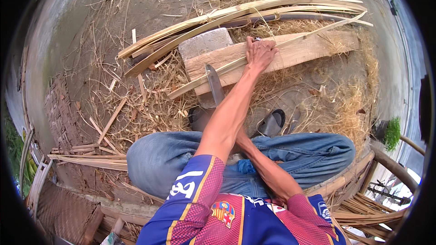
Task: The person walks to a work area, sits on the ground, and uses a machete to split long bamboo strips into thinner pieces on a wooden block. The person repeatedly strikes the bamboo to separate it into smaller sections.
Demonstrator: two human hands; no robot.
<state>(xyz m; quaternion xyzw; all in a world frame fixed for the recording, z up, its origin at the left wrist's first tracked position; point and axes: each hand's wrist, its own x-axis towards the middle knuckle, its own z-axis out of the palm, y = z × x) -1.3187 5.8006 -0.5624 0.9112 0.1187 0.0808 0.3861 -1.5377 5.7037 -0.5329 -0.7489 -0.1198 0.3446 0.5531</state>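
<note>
My left arm reaches out over a wide wooden plank [313,54]. Its hand [261,55] is closed on a long, pale bamboo strip [195,85], which lies slantwise across the plank. A knife blade [215,86] comes out from behind my left forearm, its tip pointing away from me and crossing the strip near its left end. My right forearm [268,165] passes under the left one; the right hand is hidden there, as is the knife's handle. The plank's left end lies against a grey concrete block [204,44].
A bundle of split bamboo [181,26] rests behind the plank, partly on the block's far side. Curly shavings [154,88] cover much of the floor. A dark sandal [271,123] shows beyond my bent legs [304,149]. More bamboo sticks [91,159] lie at the left.
</note>
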